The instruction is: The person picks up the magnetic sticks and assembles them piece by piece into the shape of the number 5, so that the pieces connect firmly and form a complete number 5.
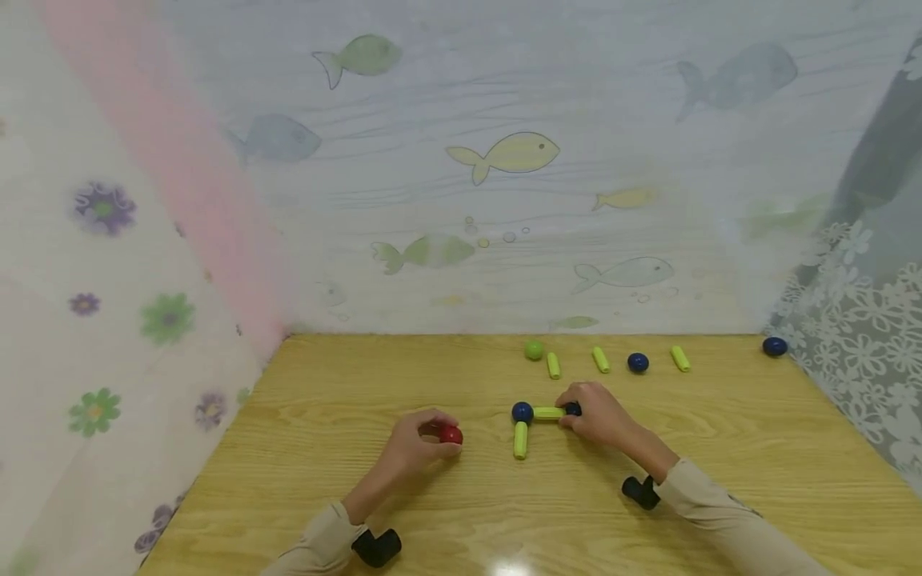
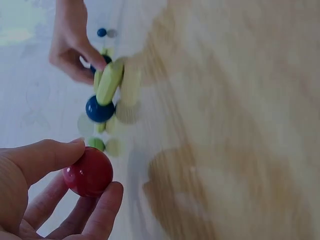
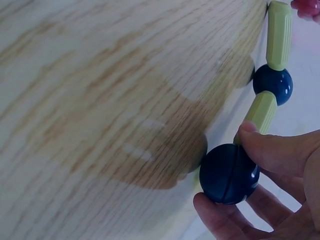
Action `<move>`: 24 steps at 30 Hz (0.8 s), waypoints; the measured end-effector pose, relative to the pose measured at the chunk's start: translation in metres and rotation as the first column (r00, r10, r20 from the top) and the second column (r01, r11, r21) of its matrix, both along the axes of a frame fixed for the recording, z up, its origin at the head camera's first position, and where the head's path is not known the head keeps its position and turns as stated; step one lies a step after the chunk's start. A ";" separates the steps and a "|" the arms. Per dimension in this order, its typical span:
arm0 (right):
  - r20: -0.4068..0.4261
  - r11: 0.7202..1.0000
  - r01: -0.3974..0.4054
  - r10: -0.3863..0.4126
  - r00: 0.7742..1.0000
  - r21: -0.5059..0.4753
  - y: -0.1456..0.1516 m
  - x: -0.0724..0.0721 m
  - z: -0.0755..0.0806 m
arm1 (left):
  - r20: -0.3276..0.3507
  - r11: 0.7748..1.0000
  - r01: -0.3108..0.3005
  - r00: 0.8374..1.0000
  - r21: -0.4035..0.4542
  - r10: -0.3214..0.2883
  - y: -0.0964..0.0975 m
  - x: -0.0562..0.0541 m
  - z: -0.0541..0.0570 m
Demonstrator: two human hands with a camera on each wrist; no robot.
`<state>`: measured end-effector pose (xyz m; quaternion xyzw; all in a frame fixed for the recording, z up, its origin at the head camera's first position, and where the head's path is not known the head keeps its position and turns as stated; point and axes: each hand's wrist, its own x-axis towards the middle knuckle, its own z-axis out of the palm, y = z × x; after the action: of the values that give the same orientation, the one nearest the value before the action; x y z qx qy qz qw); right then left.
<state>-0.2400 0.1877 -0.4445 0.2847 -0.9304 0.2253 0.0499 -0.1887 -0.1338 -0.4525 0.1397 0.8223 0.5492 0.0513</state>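
Note:
Between thumb and fingers my left hand (image 1: pixel 414 446) pinches a red ball (image 2: pixel 89 172), low over the table and left of a joined piece. That piece has a blue ball (image 1: pixel 522 413) at its corner. One yellow-green rod (image 1: pixel 521 440) points from it toward me, and a second yellow-green rod (image 1: pixel 549 414) runs right to another blue ball (image 3: pixel 229 173). My right hand (image 1: pixel 594 416) grips this right-end ball, its thumb by the rod's end. A gap separates the red ball from the piece in the head view.
Along the table's back lie a green ball (image 1: pixel 534 350), several loose rods (image 1: pixel 601 360), a blue ball (image 1: pixel 638 362) and, at the far right corner, another blue ball (image 1: pixel 775 346). A fish-patterned curtain (image 1: pixel 432 200) borders the wooden table (image 1: pixel 302 384). Black wrist devices (image 1: pixel 378 549) sit below both hands.

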 end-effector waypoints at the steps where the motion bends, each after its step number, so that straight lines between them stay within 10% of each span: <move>1: -0.003 1.000 0.000 0.000 1.000 0.006 0.000 0.000 -0.001 | 0.006 1.000 0.016 1.000 0.008 -0.016 0.003 0.003 0.000; 9: 0.008 1.000 0.009 -0.009 1.000 0.002 0.001 -0.001 -0.002 | 0.049 0.992 0.109 0.992 0.062 -0.112 0.030 0.017 -0.002; 24: 0.022 0.999 0.026 -0.026 0.999 0.019 0.001 -0.002 -0.001 | 0.164 0.994 0.104 0.981 0.023 -0.107 0.092 0.018 -0.004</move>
<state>-0.2423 0.1883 -0.4452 0.2704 -0.9366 0.2190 0.0399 -0.1712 -0.0414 -0.4564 0.1376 0.8028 0.5612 0.1471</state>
